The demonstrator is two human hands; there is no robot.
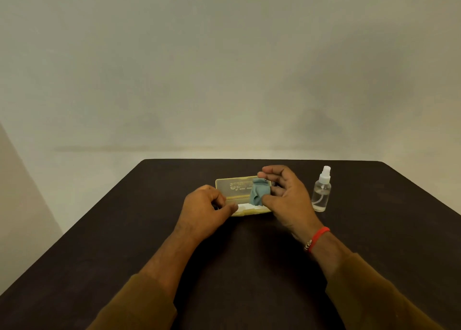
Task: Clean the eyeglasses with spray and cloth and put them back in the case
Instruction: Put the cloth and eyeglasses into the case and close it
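Note:
An open yellowish glasses case lies on the dark table, its lid standing up toward the far side with print on the inside. My right hand hovers over the case's right end and pinches a small grey-blue cloth between thumb and fingers. My left hand rests at the case's left front corner, fingers curled against its edge. White lining shows inside the case. The eyeglasses themselves are hidden; I cannot tell whether they lie in the case.
A clear spray bottle with a white nozzle stands upright to the right of the case, close to my right hand. A bare pale wall rises behind the table's far edge. A red band circles my right wrist.

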